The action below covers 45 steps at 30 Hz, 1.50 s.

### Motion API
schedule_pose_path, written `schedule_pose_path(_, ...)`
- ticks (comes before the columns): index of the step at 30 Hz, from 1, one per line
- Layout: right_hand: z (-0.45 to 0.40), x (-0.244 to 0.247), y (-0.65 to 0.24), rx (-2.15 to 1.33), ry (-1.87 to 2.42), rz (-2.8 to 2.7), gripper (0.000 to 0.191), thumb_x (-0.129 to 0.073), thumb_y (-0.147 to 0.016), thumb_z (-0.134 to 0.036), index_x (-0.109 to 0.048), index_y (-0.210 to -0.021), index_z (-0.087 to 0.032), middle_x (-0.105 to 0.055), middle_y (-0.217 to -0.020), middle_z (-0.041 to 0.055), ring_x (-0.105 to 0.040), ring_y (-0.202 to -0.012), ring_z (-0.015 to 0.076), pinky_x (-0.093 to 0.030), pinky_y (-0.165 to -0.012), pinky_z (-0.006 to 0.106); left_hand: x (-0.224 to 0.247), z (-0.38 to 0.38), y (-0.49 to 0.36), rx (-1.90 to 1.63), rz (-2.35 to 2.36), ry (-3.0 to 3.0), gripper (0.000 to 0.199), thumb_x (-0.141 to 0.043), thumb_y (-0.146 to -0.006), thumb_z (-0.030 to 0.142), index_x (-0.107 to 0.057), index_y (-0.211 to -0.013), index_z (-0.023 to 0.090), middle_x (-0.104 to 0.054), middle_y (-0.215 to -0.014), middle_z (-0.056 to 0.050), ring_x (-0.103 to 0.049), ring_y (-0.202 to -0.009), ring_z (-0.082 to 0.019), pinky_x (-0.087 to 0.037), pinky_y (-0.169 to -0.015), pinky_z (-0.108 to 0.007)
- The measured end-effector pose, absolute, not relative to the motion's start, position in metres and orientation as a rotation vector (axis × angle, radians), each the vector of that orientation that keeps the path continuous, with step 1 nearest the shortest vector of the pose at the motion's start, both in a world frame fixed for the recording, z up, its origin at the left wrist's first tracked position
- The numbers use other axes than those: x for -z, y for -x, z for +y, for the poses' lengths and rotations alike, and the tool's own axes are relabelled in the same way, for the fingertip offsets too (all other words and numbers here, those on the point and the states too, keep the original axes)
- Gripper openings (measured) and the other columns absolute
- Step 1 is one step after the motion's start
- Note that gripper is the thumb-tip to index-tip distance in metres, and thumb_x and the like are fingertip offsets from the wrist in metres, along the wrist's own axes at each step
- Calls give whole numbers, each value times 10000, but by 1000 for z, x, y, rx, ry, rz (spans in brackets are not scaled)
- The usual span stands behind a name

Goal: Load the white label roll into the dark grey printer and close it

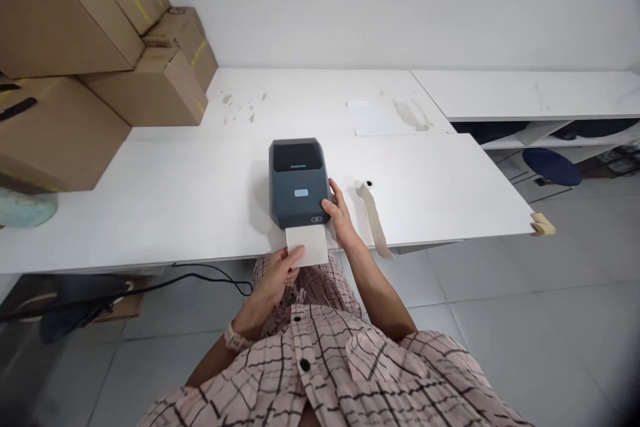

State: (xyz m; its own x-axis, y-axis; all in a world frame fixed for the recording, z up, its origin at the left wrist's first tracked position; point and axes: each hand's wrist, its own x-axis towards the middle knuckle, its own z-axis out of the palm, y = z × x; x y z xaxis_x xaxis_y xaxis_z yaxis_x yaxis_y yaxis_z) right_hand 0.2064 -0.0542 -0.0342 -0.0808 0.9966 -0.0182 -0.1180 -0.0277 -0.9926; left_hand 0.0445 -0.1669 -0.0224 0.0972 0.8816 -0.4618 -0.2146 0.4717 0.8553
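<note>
A dark grey label printer [299, 190] sits near the front edge of the white table. From its front slot a blank white label sheet [311, 247] sticks out over the table edge. My left hand [279, 273] pinches the left side of that sheet, thumb on top. My right hand [340, 215] lies round the printer's front right corner, thumb on its top and fingers along its side. Just right of that hand lies a small roll [368, 185] with a pale strip [376, 223] unrolled toward me and hanging over the edge.
Cardboard boxes [165, 80] are stacked at the left, beside a pale green round object [30, 208]. A white paper sheet [370, 118] lies at the back. Yellowish padding [543, 224] covers the table's right corner. A blue stool [551, 167] stands at the right; a black cable [200, 276] hangs below.
</note>
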Motion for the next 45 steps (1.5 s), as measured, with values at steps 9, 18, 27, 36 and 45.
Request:
schedule_pose_path(9, -57, 30, -208, -1352, 1103, -1156, 1028, -635, -780, -711, -251, -1592, -211, -422, -1606, 137, -440, -1462, 322, -398, -1186, 512, 21, -158, -47, -952, 1186, -666, 472, -835, -632, 556, -595, -783, 178, -436, -539, 84, -178, -429, -26, -163, -436, -228)
schedule_pose_path(18, -46, 7, -197, -1204, 1246, -1271, 1083, -730, -790, -588, -114, -1631, -295, -268, -1679, 119, -372, -1504, 327, -395, -1188, 539, 29, -157, -26, -1353, 1633, -1334, 442, -559, -934, 527, -537, -1275, 246, -506, -1473, -134, -587, -1240, -264, -539, -945, -388)
schedule_pose_path(27, -29, 7, -192, -1204, 1290, -1323, 1105, -748, -789, -499, -71, -1639, -300, -425, -1579, 119, -525, -1379, 317, -499, -1118, 505, 22, -121, -36, -1369, 1487, -1347, 685, -384, -1023, 496, -87, -1618, 332, -187, -1707, -111, -290, -1544, -289, -433, -1167, -432)
schedule_pose_path(36, -36, 6, -199, -1441, 1163, -1088, 1099, -796, -765, -549, -152, -1632, -347, -362, -1637, 49, -413, -1474, 305, -399, -1205, 493, 22, -117, -41, -1389, 1402, -1049, 700, -406, -998, 574, -211, -1615, 309, -258, -1693, -77, -323, -1530, -290, -417, -1186, -418)
schedule_pose_path(45, -51, 23, -201, -1397, 1093, -1141, 910, -428, -883, -825, -196, -1624, -351, -206, -1704, -66, -165, -1588, 230, -117, -1316, 451, 28, -99, -18, -1457, 1500, -1322, 726, -308, -967, 696, -407, -1555, 282, -194, -1715, -55, -142, -1589, -260, -232, -1276, -433)
